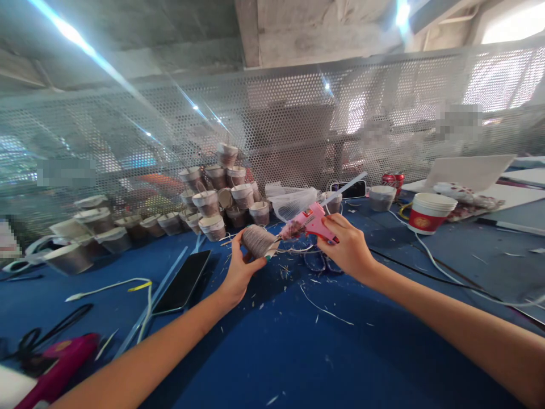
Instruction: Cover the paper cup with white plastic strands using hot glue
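Observation:
My left hand (238,270) is wrapped round a small cup wound with grey cord (257,242), tilted on its side above the blue table. In my right hand (347,247) is a pink glue gun (313,221), gripped by its handle. A clear glue stick (347,188) juts from the gun's back end. The nozzle points left and meets, or nearly meets, the cup's rim; I cannot tell whether they touch. Behind the gun lies a crumpled clear plastic bag (293,201).
Stacked cord-wrapped cups (206,203) stand at the back, with more cups (96,218) at left. A black phone (183,282) and a magenta glue gun (63,363) lie on the left. White paper cups (431,211) and a cable (430,258) are at right. Scraps litter the blue table (298,352).

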Demonstrator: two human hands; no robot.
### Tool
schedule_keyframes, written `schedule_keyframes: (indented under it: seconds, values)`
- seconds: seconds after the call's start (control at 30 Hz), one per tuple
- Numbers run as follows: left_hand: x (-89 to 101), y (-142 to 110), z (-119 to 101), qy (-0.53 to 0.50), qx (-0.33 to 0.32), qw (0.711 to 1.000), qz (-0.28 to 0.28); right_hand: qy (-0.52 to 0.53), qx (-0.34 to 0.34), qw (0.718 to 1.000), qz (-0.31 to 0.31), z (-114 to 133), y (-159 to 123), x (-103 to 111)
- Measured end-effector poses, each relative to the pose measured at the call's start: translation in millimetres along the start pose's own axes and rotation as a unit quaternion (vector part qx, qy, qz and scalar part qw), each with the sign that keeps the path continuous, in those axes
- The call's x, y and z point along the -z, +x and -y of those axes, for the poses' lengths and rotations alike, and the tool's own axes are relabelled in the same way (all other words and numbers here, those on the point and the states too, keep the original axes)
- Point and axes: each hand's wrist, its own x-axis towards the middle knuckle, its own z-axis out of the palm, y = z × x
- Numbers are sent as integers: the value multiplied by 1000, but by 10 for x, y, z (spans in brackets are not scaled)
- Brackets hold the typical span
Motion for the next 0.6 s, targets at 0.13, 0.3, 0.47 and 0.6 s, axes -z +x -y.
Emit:
schedule_keyframes:
  seconds: [0.13,0.3,0.47,0.6]
  values:
    - [3,12,13,1,3,1000,-9,-11,0,1000,-5,-22,7,3]
    - [13,27,38,-14,-5,1000,-5,-16,-15,1000,7,-33,15,10]
    - [25,35,55,-15,-8,1000,-2,-22,-42,998,35,-47,25,21]
    - [23,19,36,-9,-8,1000,1,-56,-84,992,81,-31,48,20]
